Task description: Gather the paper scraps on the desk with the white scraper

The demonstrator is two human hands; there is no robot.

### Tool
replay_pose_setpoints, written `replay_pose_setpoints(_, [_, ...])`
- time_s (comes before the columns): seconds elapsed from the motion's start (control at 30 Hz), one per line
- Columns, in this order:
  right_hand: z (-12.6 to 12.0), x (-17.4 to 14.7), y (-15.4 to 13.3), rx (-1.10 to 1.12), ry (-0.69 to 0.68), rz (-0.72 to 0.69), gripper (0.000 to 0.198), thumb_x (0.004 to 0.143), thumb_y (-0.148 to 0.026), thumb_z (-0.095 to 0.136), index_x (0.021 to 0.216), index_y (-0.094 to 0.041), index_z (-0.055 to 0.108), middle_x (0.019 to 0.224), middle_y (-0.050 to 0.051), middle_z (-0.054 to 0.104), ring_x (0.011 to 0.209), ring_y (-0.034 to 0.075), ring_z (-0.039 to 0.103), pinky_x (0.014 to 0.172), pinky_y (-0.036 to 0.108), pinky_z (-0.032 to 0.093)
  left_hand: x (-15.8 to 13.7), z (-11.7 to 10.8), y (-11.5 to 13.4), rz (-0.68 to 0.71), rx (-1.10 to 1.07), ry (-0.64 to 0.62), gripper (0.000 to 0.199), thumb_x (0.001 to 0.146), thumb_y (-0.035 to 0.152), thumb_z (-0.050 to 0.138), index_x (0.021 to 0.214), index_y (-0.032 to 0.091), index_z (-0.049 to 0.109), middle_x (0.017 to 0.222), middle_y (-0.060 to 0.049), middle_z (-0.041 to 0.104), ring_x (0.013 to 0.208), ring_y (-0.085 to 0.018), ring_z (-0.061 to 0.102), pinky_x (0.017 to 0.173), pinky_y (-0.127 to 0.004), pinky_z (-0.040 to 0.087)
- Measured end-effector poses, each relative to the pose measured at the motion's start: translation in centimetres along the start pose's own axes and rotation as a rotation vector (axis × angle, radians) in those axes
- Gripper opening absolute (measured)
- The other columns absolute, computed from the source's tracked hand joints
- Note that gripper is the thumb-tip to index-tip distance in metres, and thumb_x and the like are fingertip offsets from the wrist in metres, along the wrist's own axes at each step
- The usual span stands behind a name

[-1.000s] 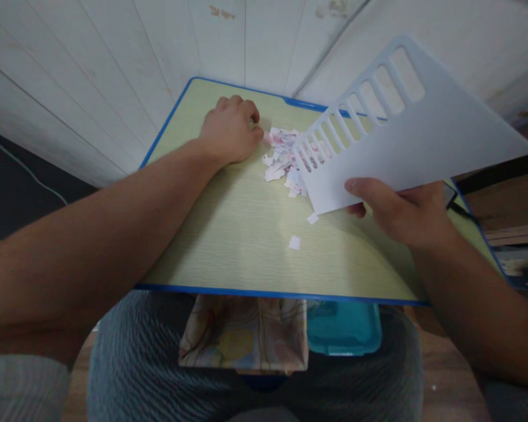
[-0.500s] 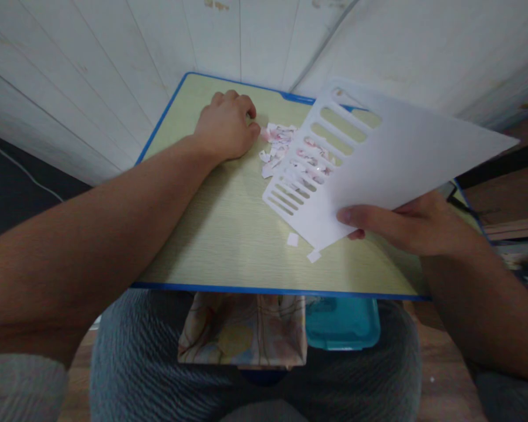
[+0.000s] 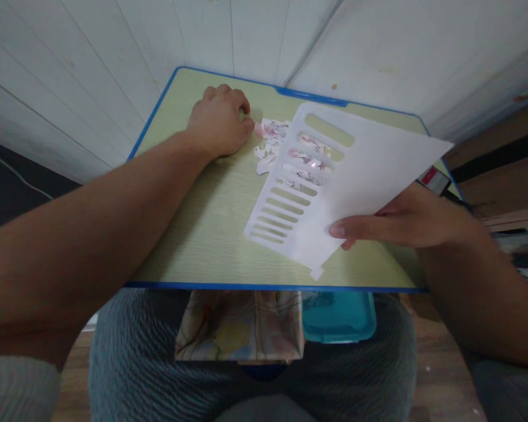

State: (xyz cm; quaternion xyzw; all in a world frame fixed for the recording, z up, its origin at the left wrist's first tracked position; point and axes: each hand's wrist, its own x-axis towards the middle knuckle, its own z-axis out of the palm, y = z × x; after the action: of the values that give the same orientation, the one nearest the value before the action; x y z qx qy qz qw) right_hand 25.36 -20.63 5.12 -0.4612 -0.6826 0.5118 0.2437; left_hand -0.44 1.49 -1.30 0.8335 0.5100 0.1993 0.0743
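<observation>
Two hands work over the lap desk [image 3: 211, 234]: the right hand [image 3: 405, 225] pinches the white slotted sheet [image 3: 334, 176], which lies low over the paper scraps [image 3: 268, 146]; the left hand [image 3: 220, 126], loosely curled and holding nothing visible, rests beside the scraps.

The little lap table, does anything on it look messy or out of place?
Yes. Torn paper scraps lie in a loose pile on the table beside the left hand, partly covered by the slotted white sheet in the right hand.
</observation>
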Motion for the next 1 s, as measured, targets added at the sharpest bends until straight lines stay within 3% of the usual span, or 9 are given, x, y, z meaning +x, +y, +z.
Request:
replay_pose_setpoints(0.17, [-1.6,-0.1,0.1,0.037,-0.253,0.036,0.013,0.088,-0.029,0.099,0.083,-0.023,0.089,0.074,0.003,0.085,0.061,0.022,0.080,0.057,0.027,0.066,0.2,0.2,-0.3,-0.026,0.016,-0.017,0.048,0.100,0.043,0.059,0.143,0.031,0.078,0.149,-0.008,0.068,0.139,-0.035,0.050,0.130,-0.061,0.046])
replay_pose_setpoints(0.27, [-1.9,0.0,0.2,0.068,-0.294,0.028,0.013,0.090,-0.031,0.098,0.084,-0.023,0.089,0.073,0.001,0.084,0.061,0.022,0.081,0.057,0.028,0.068,0.1,0.1,-0.4,-0.015,-0.018,-0.009,0.046,0.098,0.047,0.060,0.137,0.035,0.079,0.146,-0.008,0.069,0.140,-0.037,0.050,0.130,-0.062,0.045])
replay_pose_setpoints(0.37, [-1.4,0.2,0.4,0.082,-0.143,0.002,0.028,0.088,-0.040,0.101,0.073,-0.023,0.084,0.068,0.001,0.080,0.058,0.021,0.077,0.054,0.028,0.066,0.1,0.1,-0.3,-0.024,-0.029,-0.010,0.046,0.098,0.053,0.060,0.136,0.037,0.079,0.147,-0.008,0.069,0.139,-0.038,0.049,0.132,-0.061,0.043])
replay_pose_setpoints(0.53, [-1.0,1.3,0.9,0.035,0.184,-0.091,0.040,0.091,-0.054,0.098,0.073,-0.023,0.081,0.062,0.000,0.074,0.054,0.018,0.070,0.052,0.030,0.061,0.1,0.0,-0.3,-0.019,-0.009,-0.013,0.052,0.099,0.056,0.056,0.142,0.035,0.078,0.147,-0.008,0.070,0.136,-0.037,0.050,0.130,-0.061,0.045])
replay_pose_setpoints(0.7, [-0.2,1.5,0.5,0.001,0.388,-0.104,0.041,0.089,-0.052,0.098,0.071,-0.020,0.080,0.065,0.006,0.077,0.053,0.019,0.069,0.053,0.033,0.063,-0.5,-0.3,0.3,-0.028,-0.002,-0.020,0.052,0.104,0.054,0.057,0.145,0.030,0.077,0.149,-0.009,0.070,0.134,-0.035,0.051,0.129,-0.059,0.044])
replay_pose_setpoints(0.87, [4.1,-0.9,1.0,0.025,0.588,-0.045,0.036,0.089,-0.044,0.091,0.066,-0.020,0.077,0.061,0.007,0.075,0.051,0.019,0.067,0.053,0.032,0.061,-1.2,-0.5,1.3,-0.042,0.089,-0.003,0.045,0.113,0.032,0.052,0.150,0.018,0.072,0.160,-0.011,0.067,0.144,-0.031,0.054,0.129,-0.054,0.046])
replay_pose_setpoints(1.0, [7.7,-2.2,3.1,0.159,0.777,0.004,0.039,0.091,-0.055,0.084,0.073,-0.021,0.076,0.068,0.008,0.079,0.057,0.020,0.071,0.060,0.034,0.064,-1.5,-0.7,1.5,-0.007,0.151,0.031,0.044,0.110,0.028,0.053,0.146,0.015,0.074,0.159,-0.019,0.068,0.151,-0.040,0.058,0.129,-0.060,0.045])
